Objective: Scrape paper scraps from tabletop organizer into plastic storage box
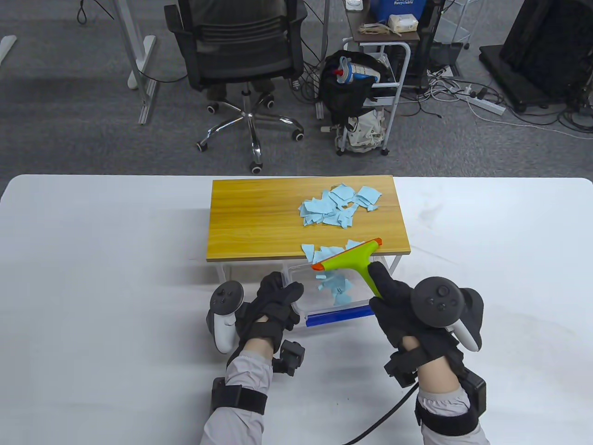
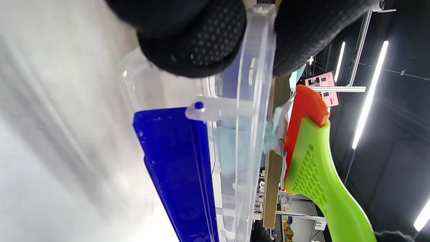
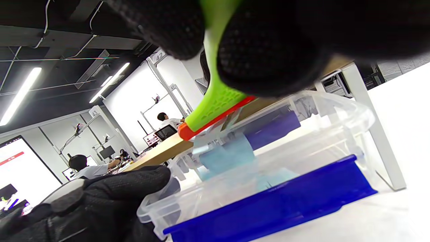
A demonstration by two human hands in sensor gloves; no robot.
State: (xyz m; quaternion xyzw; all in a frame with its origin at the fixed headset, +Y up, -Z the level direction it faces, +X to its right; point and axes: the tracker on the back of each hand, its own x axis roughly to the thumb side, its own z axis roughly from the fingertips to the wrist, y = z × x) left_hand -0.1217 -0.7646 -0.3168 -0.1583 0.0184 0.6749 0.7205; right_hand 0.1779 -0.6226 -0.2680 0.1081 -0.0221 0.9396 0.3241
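Table view: right hand [image 1: 394,296] grips the stiff squeegee [image 1: 354,259] by its handle; left hand [image 1: 273,306] holds the light storage box [image 1: 324,296]. Paper scraps [image 1: 340,208] look featherlight, easily scattered.

A black office chair [image 1: 241,51] and a laden white cart [image 1: 370,92] stand beyond the white table [image 1: 92,278].

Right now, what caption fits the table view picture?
Right hand scrapes blue paper scraps off the wooden organizer with a green scraper into the box the left hand holds.
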